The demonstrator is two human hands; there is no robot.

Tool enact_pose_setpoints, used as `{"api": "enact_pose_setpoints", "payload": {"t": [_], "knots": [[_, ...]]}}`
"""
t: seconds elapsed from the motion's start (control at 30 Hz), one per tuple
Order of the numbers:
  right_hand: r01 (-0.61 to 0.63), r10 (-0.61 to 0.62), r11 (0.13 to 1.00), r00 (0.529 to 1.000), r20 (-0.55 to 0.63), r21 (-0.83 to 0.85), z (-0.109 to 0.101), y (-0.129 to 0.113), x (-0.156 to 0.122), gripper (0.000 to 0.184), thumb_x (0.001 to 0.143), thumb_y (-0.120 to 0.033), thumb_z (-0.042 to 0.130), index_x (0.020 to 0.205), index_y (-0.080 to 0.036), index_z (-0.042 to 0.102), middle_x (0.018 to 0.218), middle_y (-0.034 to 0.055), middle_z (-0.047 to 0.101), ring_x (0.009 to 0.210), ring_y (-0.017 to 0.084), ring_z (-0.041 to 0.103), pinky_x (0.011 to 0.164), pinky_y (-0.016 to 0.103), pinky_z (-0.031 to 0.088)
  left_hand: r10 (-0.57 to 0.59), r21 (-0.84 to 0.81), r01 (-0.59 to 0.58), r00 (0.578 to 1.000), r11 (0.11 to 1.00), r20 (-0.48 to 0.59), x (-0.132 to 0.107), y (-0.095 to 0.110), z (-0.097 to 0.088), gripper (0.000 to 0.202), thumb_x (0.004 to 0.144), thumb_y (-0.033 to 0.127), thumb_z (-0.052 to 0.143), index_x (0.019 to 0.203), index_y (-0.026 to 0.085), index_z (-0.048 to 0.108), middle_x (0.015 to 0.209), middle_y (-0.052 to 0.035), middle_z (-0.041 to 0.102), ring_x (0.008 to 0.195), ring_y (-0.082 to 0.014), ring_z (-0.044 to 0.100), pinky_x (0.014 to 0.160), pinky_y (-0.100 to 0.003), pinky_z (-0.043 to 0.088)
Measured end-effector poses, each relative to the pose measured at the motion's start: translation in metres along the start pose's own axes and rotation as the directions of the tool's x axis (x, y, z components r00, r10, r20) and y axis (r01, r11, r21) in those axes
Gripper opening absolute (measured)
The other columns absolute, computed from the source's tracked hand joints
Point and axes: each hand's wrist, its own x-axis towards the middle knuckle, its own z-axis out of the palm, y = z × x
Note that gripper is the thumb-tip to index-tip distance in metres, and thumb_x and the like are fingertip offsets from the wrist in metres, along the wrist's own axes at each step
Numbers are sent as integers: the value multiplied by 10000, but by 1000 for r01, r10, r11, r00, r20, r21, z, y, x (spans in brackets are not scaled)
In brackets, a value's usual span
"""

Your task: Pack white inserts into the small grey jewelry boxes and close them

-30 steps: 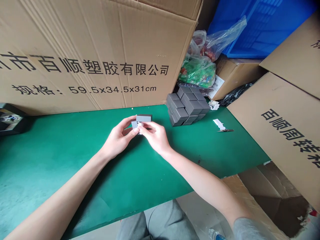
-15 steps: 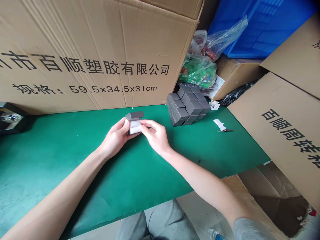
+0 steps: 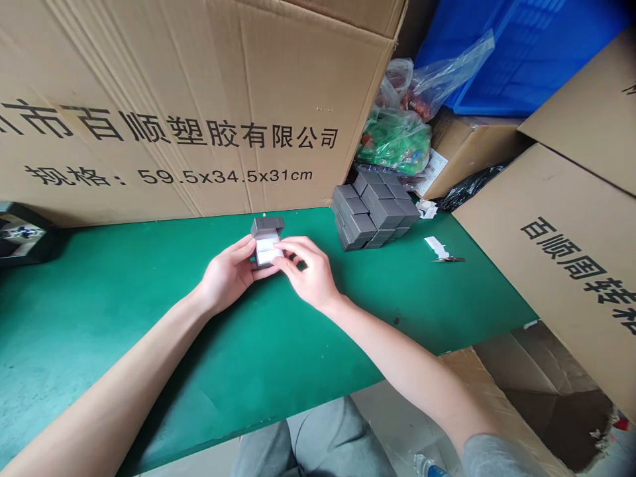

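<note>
Holding gray box [image 3: 267, 243], lid [image 3: 267, 226] up now

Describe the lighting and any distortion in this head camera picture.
In the head view, glare washes out the green bench mat at lower left, soft shadows fall beneath the left hand and right hand, and wide-angle distortion bows the cardboard carton edges.

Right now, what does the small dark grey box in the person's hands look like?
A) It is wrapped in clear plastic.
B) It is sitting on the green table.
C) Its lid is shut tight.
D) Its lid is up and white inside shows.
D: the small dark grey box sits in the left hand with its lid up, showing a white insert.
</note>
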Motion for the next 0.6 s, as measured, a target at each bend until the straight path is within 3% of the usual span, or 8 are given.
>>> {"api": "enact_pose_setpoints", "payload": {"t": [0.27, 0.43, 0.6], "knots": [[-70, 71, 995, 997, -9, 68, 3, -2, 1, 354, 884, -400, 702, 1217, -282, 709, 1201, 55, 682, 942, 175, 660, 737, 280, 562, 17, 17, -17, 1000, 1000, -20, 2, 0, 1, 362, 909, 285, 561, 1229, 215, 713, 1216, -89, 759, 1109, -300, 710, 971, -492, 608], [-170, 185, 967, 981, -62, 191, 3, 1, 5, 273, 895, -457, 688, 1041, -234, 745, 1086, 65, 719, 955, 186, 677, 764, 286, 565, 17, 72, -16, 1000, 997, -17, 2, -2, 1, 336, 887, 287, 575, 1179, 214, 725, 1214, -84, 756, 1086, -296, 714, 935, -471, 616], [-299, 346, 886, 935, -76, 353, 3, 9, 10, 369, 758, -504, 803, 968, -213, 718, 981, 42, 745, 908, 187, 682, 790, 296, 581, 11, 137, -12, 1000, 991, 6, 2, -4, 2, 311, 857, 329, 605, 1114, 208, 732, 1164, -95, 767, 1080, -322, 715, 919, -491, 615]]}}
